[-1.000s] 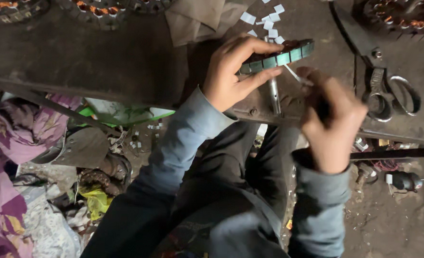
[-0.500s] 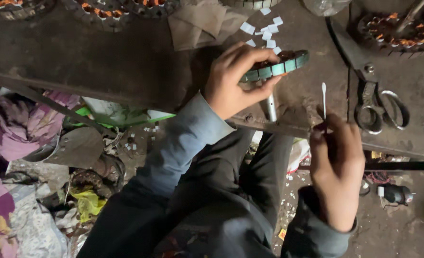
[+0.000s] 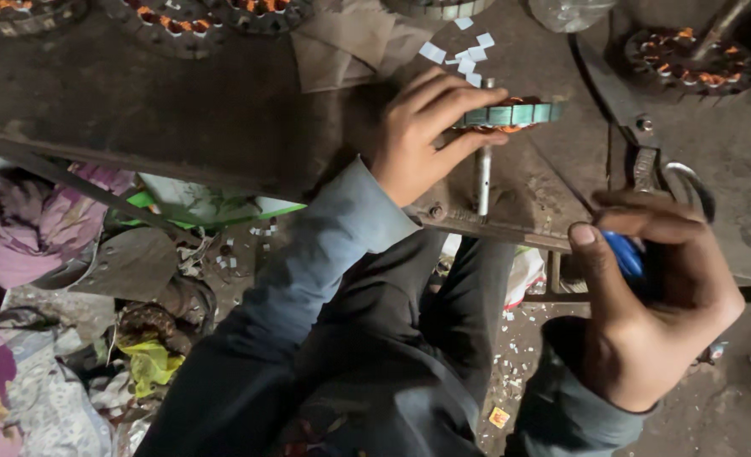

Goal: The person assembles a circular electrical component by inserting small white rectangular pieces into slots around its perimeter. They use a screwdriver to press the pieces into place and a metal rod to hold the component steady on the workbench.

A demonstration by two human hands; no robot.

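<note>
Head cam, my left hand (image 3: 422,135) gripping the stator ring (image 3: 511,113) on the counter (image 3: 138,110), right hand (image 3: 655,296) curled round something blue (image 3: 623,254), scissors (image 3: 646,161) just past it

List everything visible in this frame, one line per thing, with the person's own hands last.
stator on shaft: one, teal rim with orange windings, at the bench's front edge
wound stators: several, dark with orange coils, along the bench's far edge
paper slips: a handful, white, just behind the held stator
scissors: one, dark metal, right part of the bench
brown paper: one sheet, far centre of the bench
bench: one, dark, worn
cloth: pink-purple, floor at left
blue object: one, inside the right hand
left hand: grip on the stator's rim
right hand: closed around the blue object
</note>
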